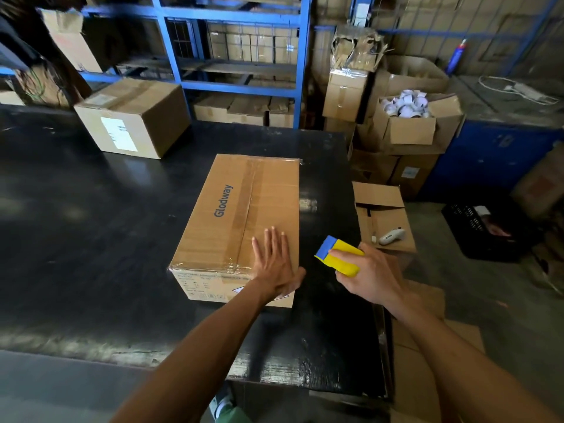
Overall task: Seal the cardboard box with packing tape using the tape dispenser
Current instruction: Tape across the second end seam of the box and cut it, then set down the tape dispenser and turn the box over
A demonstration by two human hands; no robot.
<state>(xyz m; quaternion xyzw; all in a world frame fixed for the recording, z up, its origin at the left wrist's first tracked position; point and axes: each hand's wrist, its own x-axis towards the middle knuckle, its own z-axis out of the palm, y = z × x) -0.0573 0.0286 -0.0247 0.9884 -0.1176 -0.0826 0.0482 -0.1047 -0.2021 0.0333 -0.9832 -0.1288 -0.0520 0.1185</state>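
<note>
A brown cardboard box [225, 215] printed "Glodway" lies flat on the black table [91, 239], flaps closed. Clear tape runs along its top seam and wraps over the near edge. My left hand [273, 262] rests flat, fingers spread, on the box's near right corner. My right hand [370, 274] hovers just right of the box above the table, gripping a yellow and blue tape dispenser [337, 254]. The dispenser's blue end points toward the box without touching it.
A second taped box [131, 117] with a white label sits at the table's far left. Blue shelving [238, 56] stands behind. Right of the table are stacked cartons, an open box [381, 215] holding a white tool, and a black crate [485, 230].
</note>
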